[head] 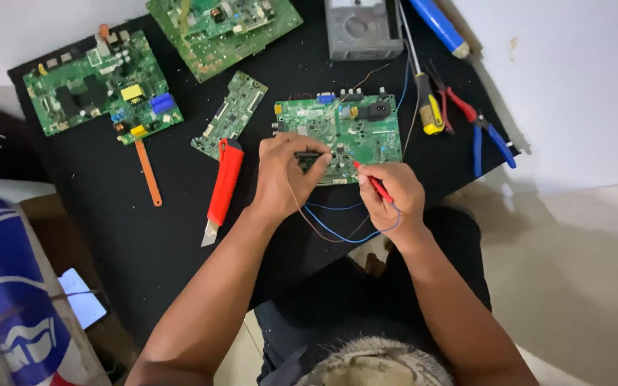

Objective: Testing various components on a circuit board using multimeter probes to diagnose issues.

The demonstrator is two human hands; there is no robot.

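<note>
Green board (352,132) on the black mat (123,236) is being poked with a black probe (307,154) gripped by the left hand (280,179) and a red probe (375,183) pinched by the right hand (393,196); a slipping tip might be touching two pins at once.

A black mat (109,236) lies on a pale tiled floor (581,257). The floor looks white near the top and more beige lower down. The light is soft and even, with weak shadows.
</note>
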